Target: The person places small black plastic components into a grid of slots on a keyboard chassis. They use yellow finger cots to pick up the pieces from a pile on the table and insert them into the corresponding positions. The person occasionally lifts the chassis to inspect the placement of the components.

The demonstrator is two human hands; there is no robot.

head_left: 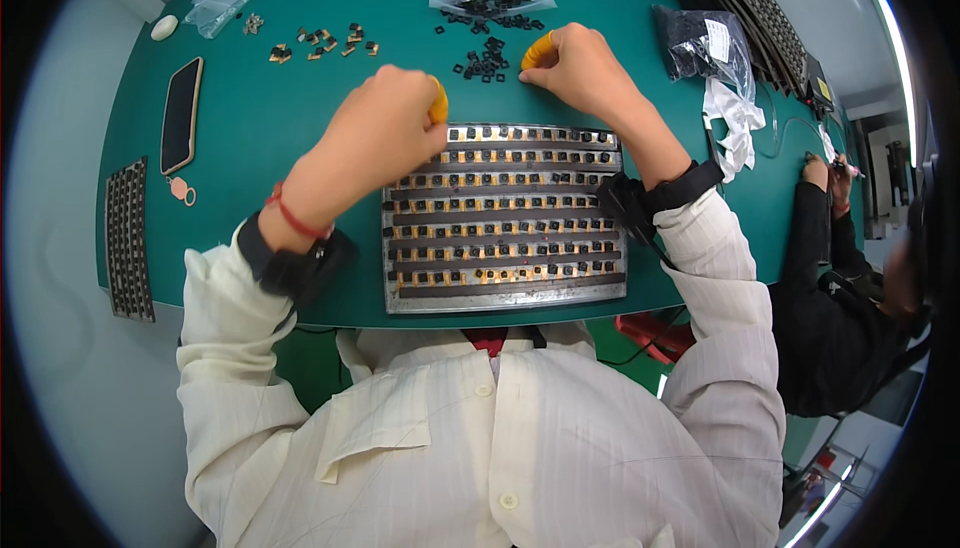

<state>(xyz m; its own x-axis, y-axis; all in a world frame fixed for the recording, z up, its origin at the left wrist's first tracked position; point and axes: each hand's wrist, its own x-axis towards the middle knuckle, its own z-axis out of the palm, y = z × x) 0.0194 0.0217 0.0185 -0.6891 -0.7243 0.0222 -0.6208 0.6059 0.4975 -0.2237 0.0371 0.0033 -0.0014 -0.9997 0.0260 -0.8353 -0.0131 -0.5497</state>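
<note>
Tray (505, 301), rectangular silver metal, lies at the green counter's (240, 128) six o'clock. Left hand (388, 120) curls at the tray's ten, right hand (572, 66) at one, beside square black parts (489, 62), likely piled within reach; whether either pinches anything, cannot tell.

No readable text: print on the white label (717, 40) of the right-hand plastic bag (684, 40) too small.
</note>
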